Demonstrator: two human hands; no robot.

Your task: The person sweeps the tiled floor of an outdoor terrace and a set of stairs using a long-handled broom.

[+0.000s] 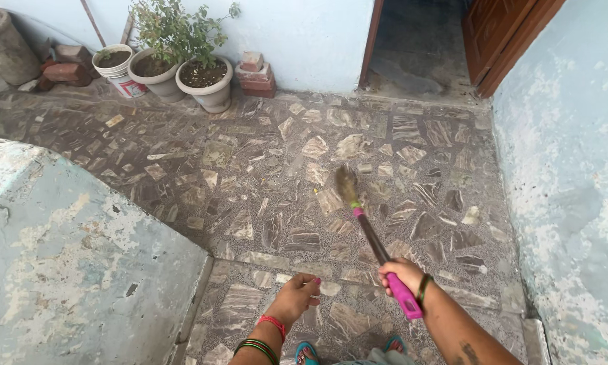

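Observation:
My right hand [402, 274] grips a broom [373, 238] by its pink and dark handle. The brush end [346, 184] points forward and hovers low over the stone-chip floor [263, 169]. My left hand [298, 296] hangs free beside it with fingers loosely curled, holding nothing. Red and green bangles circle the left wrist, a green one the right. My feet in blue sandals [307, 352] show at the bottom edge.
A peeling pale-blue wall [67, 257] juts in at the left and another [567, 169] lines the right. Three plant pots [203, 81] and stacked bricks [255, 73] stand by the far wall. An open doorway [419, 47] with a brown door [507, 34] lies ahead.

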